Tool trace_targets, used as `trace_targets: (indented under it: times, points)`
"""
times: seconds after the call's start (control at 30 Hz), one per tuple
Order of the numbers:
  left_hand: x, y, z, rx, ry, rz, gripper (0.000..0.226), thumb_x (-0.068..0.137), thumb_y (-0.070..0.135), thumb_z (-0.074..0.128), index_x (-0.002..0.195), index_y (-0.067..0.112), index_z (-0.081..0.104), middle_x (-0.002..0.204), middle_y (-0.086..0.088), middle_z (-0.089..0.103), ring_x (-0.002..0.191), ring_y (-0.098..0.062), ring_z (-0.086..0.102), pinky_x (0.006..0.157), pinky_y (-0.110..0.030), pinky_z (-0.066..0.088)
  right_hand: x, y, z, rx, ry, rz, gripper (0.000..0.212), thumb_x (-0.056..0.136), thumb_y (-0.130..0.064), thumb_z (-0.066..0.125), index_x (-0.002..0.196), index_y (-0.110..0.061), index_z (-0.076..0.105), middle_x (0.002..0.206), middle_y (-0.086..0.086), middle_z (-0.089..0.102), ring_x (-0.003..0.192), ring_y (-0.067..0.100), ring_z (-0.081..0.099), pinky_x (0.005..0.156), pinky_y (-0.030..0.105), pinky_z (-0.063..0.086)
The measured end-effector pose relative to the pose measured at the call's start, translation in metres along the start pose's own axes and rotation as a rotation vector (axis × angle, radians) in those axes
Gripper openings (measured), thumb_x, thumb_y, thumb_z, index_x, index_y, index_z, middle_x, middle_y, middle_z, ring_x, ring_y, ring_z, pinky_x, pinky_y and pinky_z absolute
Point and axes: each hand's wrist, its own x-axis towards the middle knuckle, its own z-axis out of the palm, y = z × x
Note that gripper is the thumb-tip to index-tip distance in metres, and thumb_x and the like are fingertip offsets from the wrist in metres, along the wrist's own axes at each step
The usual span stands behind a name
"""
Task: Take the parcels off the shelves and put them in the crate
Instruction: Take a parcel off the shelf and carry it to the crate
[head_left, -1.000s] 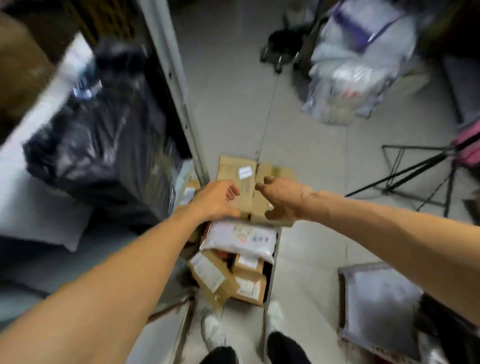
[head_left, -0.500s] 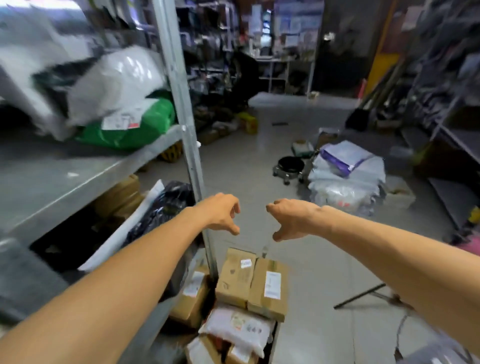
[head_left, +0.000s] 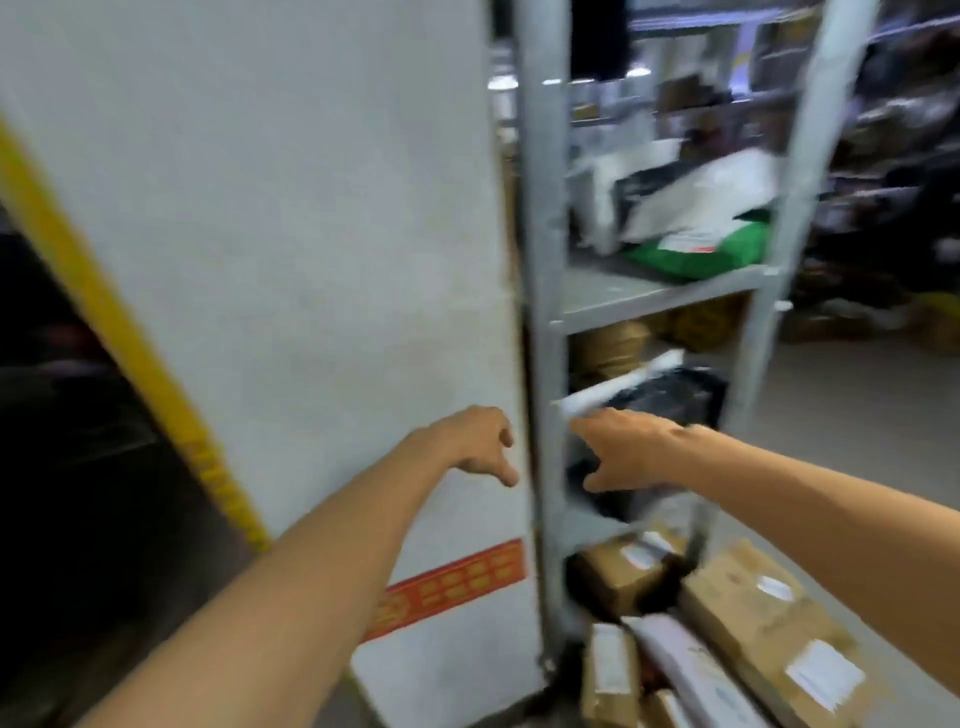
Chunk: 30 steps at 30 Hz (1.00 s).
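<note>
Head cam: looks like the fetching step, left hand (head_left: 475, 441) and right hand (head_left: 623, 449) empty, grip loose; black parcel (head_left: 670, 397) needs grabbing next.

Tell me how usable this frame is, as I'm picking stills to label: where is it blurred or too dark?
Head view: motion blur smears everything, worst on the far shelves; left hand, right hand and green parcel keep soft outlines; box labels unreadable; left edge nearly black.
</note>
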Motion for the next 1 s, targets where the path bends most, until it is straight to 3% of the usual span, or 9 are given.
trace_targets:
  times: [0.1, 0.27, 0.33, 0.47, 0.6, 0.7, 0.83, 0.93, 1.0]
  points:
    - [-0.087, -0.071, -0.003, -0.072, 0.047, -0.224, 0.067, 0.075, 0.036, 0.078, 0.133, 0.014, 0.053, 0.128, -0.004, 0.060, 0.111, -0.022, 0.060, 0.095, -0.038, 0.051, 0.025, -0.097, -0.017, 0.018, 0.033, -0.211, 0.054, 0.085, -0.038, 0.063, 0.128, -0.010, 0.045, 0.124, 0.010, 0.052, 0.112, 0.029, 0.054, 0.092, 0.040, 0.047]
    - [-0.272, -0.161, 0.012, -0.144, 0.154, -0.559, 0.062, 0.074, 0.034, 0.078, 0.129, 0.015, 0.057, 0.124, -0.003, 0.062, 0.107, -0.021, 0.061, 0.089, -0.031, 0.051, 0.021, -0.275, -0.041, 0.001, 0.081, -0.574, 0.056, 0.086, -0.037, 0.063, 0.132, -0.011, 0.046, 0.126, 0.010, 0.053, 0.114, 0.028, 0.054, 0.089, 0.035, 0.048]
    - [-0.351, -0.184, 0.022, -0.181, 0.190, -0.717, 0.058, 0.073, 0.035, 0.079, 0.124, 0.018, 0.059, 0.121, -0.001, 0.063, 0.105, -0.021, 0.062, 0.092, -0.034, 0.051, 0.006, -0.346, -0.048, -0.027, 0.105, -0.726, 0.053, 0.085, -0.036, 0.064, 0.129, -0.012, 0.049, 0.125, 0.010, 0.054, 0.114, 0.028, 0.055, 0.086, 0.031, 0.048]
    - [-0.502, -0.199, 0.040, -0.229, 0.270, -1.013, 0.051, 0.074, 0.028, 0.079, 0.119, 0.015, 0.061, 0.115, -0.006, 0.064, 0.105, -0.024, 0.063, 0.088, -0.033, 0.052, -0.044, -0.478, -0.067, -0.007, 0.095, -1.005, 0.057, 0.083, -0.038, 0.064, 0.131, -0.014, 0.047, 0.125, 0.010, 0.051, 0.111, 0.029, 0.056, 0.085, 0.038, 0.052]
    - [-0.629, -0.178, 0.058, -0.248, 0.334, -1.280, 0.052, 0.076, 0.030, 0.078, 0.123, 0.015, 0.060, 0.122, -0.005, 0.062, 0.111, -0.023, 0.059, 0.094, -0.032, 0.049, -0.110, -0.585, -0.081, -0.033, 0.104, -1.301, 0.053, 0.082, -0.036, 0.064, 0.128, -0.015, 0.049, 0.124, 0.007, 0.053, 0.111, 0.029, 0.057, 0.084, 0.038, 0.052]
    - [-0.699, -0.142, 0.079, -0.271, 0.381, -1.470, 0.051, 0.076, 0.033, 0.078, 0.122, 0.017, 0.062, 0.121, -0.001, 0.064, 0.109, -0.021, 0.059, 0.088, -0.024, 0.046, -0.163, -0.643, -0.082, -0.022, 0.149, -1.508, 0.051, 0.080, -0.037, 0.065, 0.123, -0.012, 0.054, 0.124, 0.011, 0.056, 0.109, 0.029, 0.060, 0.083, 0.038, 0.053]
    - [-0.762, -0.088, 0.116, -0.332, 0.393, -1.707, 0.046, 0.075, 0.029, 0.080, 0.115, 0.011, 0.066, 0.112, -0.007, 0.069, 0.105, -0.024, 0.063, 0.090, -0.031, 0.050, -0.233, -0.692, -0.068, -0.028, 0.109, -1.747, 0.044, 0.081, -0.040, 0.069, 0.111, -0.012, 0.051, 0.118, 0.011, 0.053, 0.105, 0.028, 0.055, 0.078, 0.034, 0.046]
    - [-0.796, -0.044, 0.148, -0.406, 0.434, -1.856, 0.049, 0.075, 0.028, 0.081, 0.118, 0.011, 0.065, 0.110, -0.006, 0.071, 0.105, -0.024, 0.064, 0.091, -0.032, 0.049, -0.285, -0.716, -0.054, -0.061, 0.052, -1.891, 0.036, 0.080, -0.037, 0.070, 0.099, -0.018, 0.046, 0.108, 0.005, 0.050, 0.102, 0.027, 0.056, 0.081, 0.038, 0.049]
    - [-0.814, -0.012, 0.168, -0.472, 0.433, -1.940, 0.052, 0.076, 0.027, 0.080, 0.122, 0.012, 0.063, 0.111, -0.004, 0.070, 0.105, -0.023, 0.063, 0.092, -0.032, 0.049, -0.320, -0.727, -0.047, -0.091, 0.062, -1.982, 0.042, 0.077, -0.036, 0.070, 0.105, -0.013, 0.048, 0.109, 0.006, 0.051, 0.104, 0.028, 0.055, 0.080, 0.038, 0.049]
